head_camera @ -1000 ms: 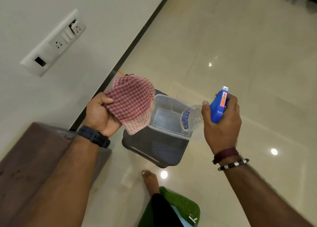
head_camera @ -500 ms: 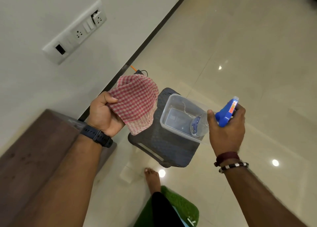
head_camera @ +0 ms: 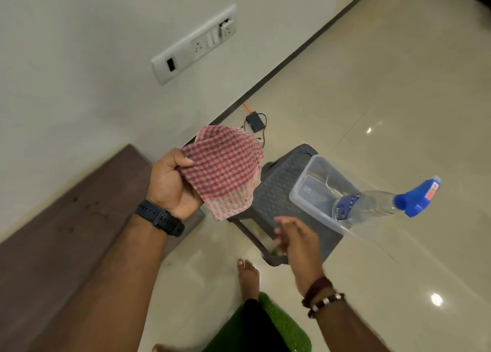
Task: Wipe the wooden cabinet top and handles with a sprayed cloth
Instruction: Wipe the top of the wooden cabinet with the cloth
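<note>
Head view, looking down past our bare foot [head_camera: 248,277] on the glossy tile: our right hand [head_camera: 295,241] hangs just in front of the grey stool [head_camera: 279,189], fingers loose and holding nothing (it is blurred, so finer detail escapes us). Our left hand [head_camera: 171,185], with a dark watch [head_camera: 160,219] on its wrist, grips the red checked cloth [head_camera: 225,169], which drapes over the fingers. Beneath that forearm runs the wooden cabinet top [head_camera: 61,232], set against the wall. On the stool sits a clear plastic tub [head_camera: 310,192], and the spray bottle [head_camera: 382,205] leans in it, blue nozzle tipped out over the rim. Farther back, a switch plate [head_camera: 194,45] is on the wall.
</note>
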